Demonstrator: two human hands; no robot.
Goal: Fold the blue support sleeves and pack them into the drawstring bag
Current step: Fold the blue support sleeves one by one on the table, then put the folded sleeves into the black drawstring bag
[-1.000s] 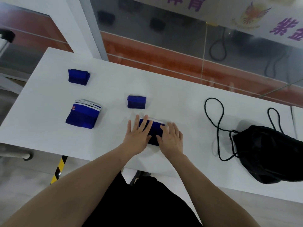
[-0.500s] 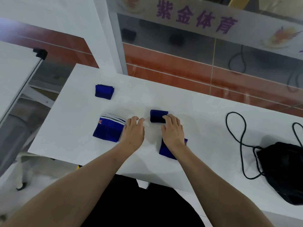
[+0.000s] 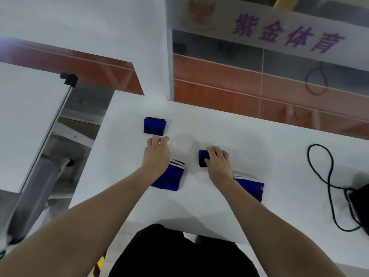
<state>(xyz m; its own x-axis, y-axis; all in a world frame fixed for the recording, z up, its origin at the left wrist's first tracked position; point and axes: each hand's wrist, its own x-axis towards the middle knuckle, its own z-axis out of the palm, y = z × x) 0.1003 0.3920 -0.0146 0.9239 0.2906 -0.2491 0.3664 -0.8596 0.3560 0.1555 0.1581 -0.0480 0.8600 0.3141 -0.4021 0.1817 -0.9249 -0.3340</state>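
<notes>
A small folded blue sleeve (image 3: 154, 126) lies at the far left of the white table (image 3: 219, 206). My left hand (image 3: 157, 154) hovers just short of it with loosely curled fingers, holding nothing. Its wrist covers part of a larger blue sleeve with white stripes (image 3: 170, 179). My right hand (image 3: 218, 162) grips a second small folded blue sleeve (image 3: 202, 157), thumb on its near side and fingers over the top. Another larger folded blue sleeve (image 3: 250, 187) lies under my right forearm. The black drawstring bag (image 3: 362, 198) shows only at the right edge, its cord (image 3: 319, 170) looped on the table.
Beyond the table's far edge stand a glass partition with purple lettering (image 3: 287, 37) and a white pillar (image 3: 155, 56). A second white tabletop (image 3: 26, 120) stands to the left across a gap. My dark clothing fills the bottom middle.
My left hand moved forward past the striped sleeve towards the far folded one. My right hand's fingers closed round the small middle sleeve. The view swung left, pushing the bag to the edge.
</notes>
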